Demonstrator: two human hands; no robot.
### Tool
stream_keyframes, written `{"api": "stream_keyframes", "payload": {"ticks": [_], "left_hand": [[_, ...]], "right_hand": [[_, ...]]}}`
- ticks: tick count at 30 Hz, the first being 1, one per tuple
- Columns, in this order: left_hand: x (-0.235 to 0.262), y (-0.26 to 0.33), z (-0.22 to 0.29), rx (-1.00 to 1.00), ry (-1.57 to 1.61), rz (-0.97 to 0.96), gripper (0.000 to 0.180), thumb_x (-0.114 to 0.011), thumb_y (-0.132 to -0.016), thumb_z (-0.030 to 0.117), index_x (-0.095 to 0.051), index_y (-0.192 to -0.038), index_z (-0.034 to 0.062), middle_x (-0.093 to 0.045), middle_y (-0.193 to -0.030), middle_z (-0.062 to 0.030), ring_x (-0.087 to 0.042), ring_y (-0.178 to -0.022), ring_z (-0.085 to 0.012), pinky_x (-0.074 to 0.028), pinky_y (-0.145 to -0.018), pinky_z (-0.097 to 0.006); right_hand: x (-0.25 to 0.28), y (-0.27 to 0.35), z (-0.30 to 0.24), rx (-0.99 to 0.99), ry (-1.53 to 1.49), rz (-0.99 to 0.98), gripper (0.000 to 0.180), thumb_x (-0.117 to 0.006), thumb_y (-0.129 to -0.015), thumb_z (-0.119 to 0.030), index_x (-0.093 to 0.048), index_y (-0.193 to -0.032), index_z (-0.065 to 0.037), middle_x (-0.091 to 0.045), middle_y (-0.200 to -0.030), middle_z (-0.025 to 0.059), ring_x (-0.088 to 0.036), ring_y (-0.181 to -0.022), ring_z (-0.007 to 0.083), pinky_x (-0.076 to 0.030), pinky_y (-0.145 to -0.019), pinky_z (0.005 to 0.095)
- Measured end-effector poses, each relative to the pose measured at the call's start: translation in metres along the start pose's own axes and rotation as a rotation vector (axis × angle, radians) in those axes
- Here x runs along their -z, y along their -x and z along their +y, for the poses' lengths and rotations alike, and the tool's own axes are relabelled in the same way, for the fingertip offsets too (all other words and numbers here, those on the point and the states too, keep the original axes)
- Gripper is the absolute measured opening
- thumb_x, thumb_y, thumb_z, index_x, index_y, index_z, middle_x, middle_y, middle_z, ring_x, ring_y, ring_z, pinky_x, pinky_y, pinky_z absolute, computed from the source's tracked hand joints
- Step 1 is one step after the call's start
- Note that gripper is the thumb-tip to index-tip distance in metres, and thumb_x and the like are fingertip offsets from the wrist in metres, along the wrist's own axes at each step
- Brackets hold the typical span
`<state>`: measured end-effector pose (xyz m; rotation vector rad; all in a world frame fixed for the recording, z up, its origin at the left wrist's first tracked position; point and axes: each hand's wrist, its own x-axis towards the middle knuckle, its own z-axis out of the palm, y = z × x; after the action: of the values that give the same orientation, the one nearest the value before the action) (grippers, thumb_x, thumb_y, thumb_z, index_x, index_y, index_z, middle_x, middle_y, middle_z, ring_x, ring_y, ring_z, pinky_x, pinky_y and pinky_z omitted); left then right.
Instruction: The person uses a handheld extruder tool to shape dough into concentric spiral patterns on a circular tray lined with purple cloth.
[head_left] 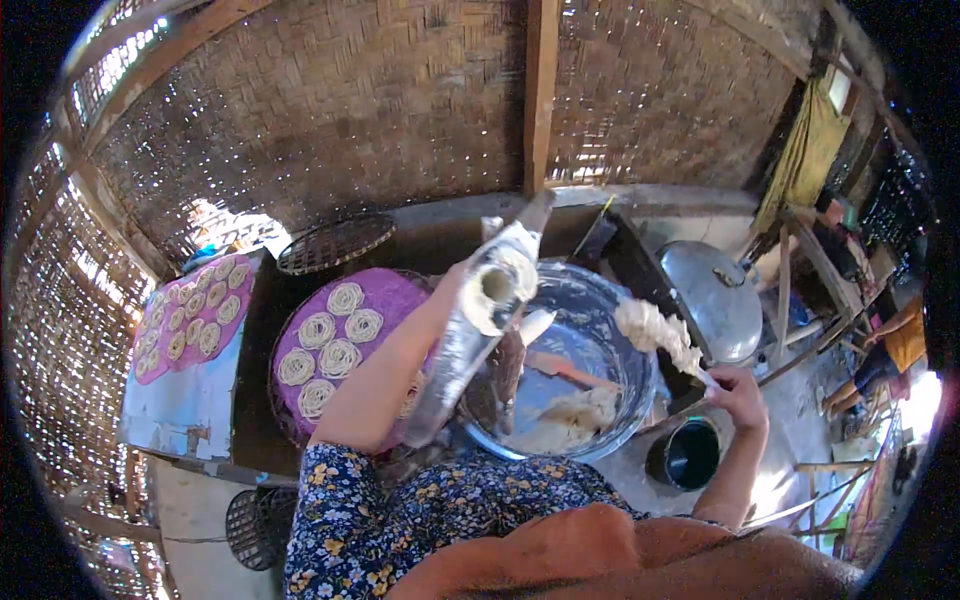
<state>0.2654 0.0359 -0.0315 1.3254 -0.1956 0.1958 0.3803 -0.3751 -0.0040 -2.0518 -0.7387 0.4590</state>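
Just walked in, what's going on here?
The person's left hand holds a long metallic tool with a round opening. The right hand grips a stick loaded with pale dough, by the basin. More dough lies inside. Pale coils rest on purple cloth at left.

The press at mid-frame was silver-grey, smeared off-white; the dough right of centre was creamy white. The basin showed bluish silver with pale smears, its paddle salmon orange. Left of centre, cream spiral coils dotted a purple cloth. Lower down, the dress was navy with yellow and white flowers. At upper right, the drape was mustard yellow; across the top, the wall was woven brown.
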Motion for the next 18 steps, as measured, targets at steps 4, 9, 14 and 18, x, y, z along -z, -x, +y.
{"api": "stream_keyframes", "payload": {"ticks": [4, 9, 14, 18], "left_hand": [[-0.043, -0.007, 0.013, -0.161, -0.813, 0.056, 0.045, -0.068, -0.066, 0.016, -0.052, -0.106, 0.0063, -0.058, -0.099, -0.0046, -0.053, -0.092, -0.0136, -0.040, -0.083, -0.028], [-0.064, -0.006, 0.031, -0.073, -0.960, 0.030, 0.042, -0.066, -0.062, 0.034, -0.061, -0.095, 0.0093, -0.055, -0.102, -0.0114, -0.053, -0.093, -0.0295, -0.042, -0.079, -0.035], [-0.054, -0.016, -0.002, -0.209, -1.231, -0.043, 0.046, -0.063, -0.060, 0.042, -0.061, -0.092, 0.0097, -0.055, -0.100, -0.0136, -0.053, -0.090, -0.0315, -0.043, -0.076, -0.038], [-0.061, -0.014, 0.003, -0.123, -1.242, -0.091, 0.052, -0.067, -0.060, 0.041, -0.058, -0.101, 0.0100, -0.055, -0.103, -0.0127, -0.055, -0.090, -0.0280, -0.042, -0.079, -0.034]], "right_hand": [[-0.025, -0.025, -0.022, 0.015, -0.250, -0.109, 0.038, -0.064, -0.068, -0.029, -0.062, -0.089, 0.002, -0.060, -0.076, 0.0043, -0.051, -0.068, 0.0098, -0.040, -0.058, 0.0220], [-0.036, -0.037, -0.047, 0.406, 0.111, -0.070, 0.030, -0.060, -0.074, -0.025, -0.061, -0.090, 0.000, -0.058, -0.071, 0.0061, -0.052, -0.066, 0.0130, -0.040, -0.059, 0.0269], [-0.001, -0.025, -0.117, 0.501, 0.773, 0.142, 0.027, -0.061, -0.070, -0.029, -0.064, -0.088, -0.010, -0.058, -0.068, 0.0046, -0.056, -0.063, 0.0226, -0.042, -0.055, 0.0319], [-0.040, -0.026, -0.166, 0.813, 1.141, 0.289, 0.025, -0.061, -0.067, -0.028, -0.063, -0.086, -0.012, -0.050, -0.060, 0.0027, -0.052, -0.057, 0.0211, -0.039, -0.049, 0.0341]]}}
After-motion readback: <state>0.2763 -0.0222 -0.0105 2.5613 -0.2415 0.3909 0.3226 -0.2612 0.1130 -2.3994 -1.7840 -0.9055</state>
